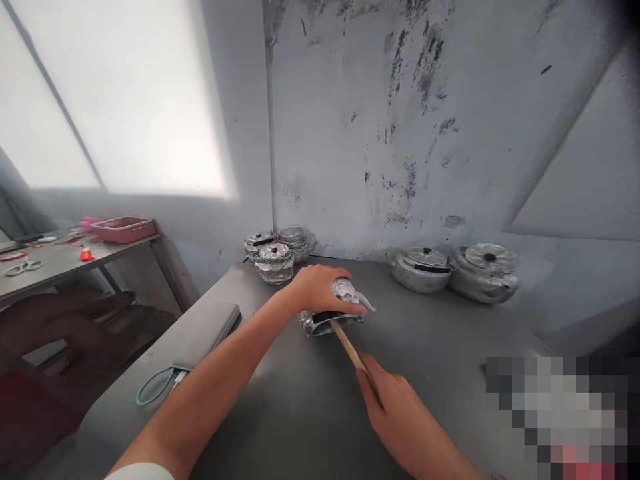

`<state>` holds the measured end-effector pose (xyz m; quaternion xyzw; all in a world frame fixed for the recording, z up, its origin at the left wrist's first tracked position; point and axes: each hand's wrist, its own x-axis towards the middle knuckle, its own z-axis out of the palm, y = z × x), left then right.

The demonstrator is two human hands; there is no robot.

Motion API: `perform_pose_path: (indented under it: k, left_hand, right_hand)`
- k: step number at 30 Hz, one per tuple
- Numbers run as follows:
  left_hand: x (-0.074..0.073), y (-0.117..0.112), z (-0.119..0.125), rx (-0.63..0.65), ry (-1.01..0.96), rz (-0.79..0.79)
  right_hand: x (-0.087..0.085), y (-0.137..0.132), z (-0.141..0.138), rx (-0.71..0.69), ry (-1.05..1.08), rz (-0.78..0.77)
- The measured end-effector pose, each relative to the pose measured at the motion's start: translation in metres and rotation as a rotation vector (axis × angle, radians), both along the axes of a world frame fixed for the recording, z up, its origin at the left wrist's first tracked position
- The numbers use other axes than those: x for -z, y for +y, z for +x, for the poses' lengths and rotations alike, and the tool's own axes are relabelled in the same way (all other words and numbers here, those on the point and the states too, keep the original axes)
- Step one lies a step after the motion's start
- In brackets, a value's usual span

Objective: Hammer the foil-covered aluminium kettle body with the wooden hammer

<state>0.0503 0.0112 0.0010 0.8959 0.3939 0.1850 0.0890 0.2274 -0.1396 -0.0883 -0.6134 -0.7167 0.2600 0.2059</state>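
My left hand lies closed over a small silver foil-wrapped kettle-shaped pot with a spout, pressing it onto the grey metal table. My right hand grips a thin wooden stick. The stick's far end touches the pot's dark band just under my left hand.
Three small silver pots stand at the back by the wall corner, two larger lidded ones at the back right. A flat grey case with a teal loop lies left. A side table holds a pink tray and scissors.
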Motion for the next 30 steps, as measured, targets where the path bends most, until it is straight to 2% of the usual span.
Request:
perform_pose_path:
  k: [5,9,13,17,20,23,26,30]
  left_hand:
    - [0.002,0.026,-0.024,-0.026,-0.130,-0.167]
    - [-0.002,0.041,-0.046,-0.001,-0.166,-0.292]
    - [-0.009,0.046,-0.062,-0.083,-0.200,-0.276]
    - [-0.006,0.049,-0.069,-0.214,-0.244,-0.266]
    - [-0.003,0.050,-0.066,-0.264,-0.319,-0.309]
    - [-0.006,0.046,-0.061,-0.209,-0.449,-0.423]
    - [-0.016,0.035,-0.055,-0.110,-0.614,-0.588]
    - [-0.033,0.015,-0.053,-0.046,-0.802,-0.744]
  right_hand:
    - [-0.004,0.006,0.010,-0.017,-0.064,0.058]
    - [-0.008,0.010,0.017,-0.032,-0.061,0.109]
    - [-0.009,0.010,0.022,-0.053,0.054,0.189]
    - [-0.008,0.006,0.026,-0.027,0.166,0.388]
    - [-0.012,0.003,0.027,0.017,0.153,0.550]
    - [-0.019,0.004,0.028,0.090,0.134,0.618]
    - [-0.022,0.005,0.033,0.163,0.206,0.608]
    - [-0.016,0.007,0.041,0.190,0.375,0.627]
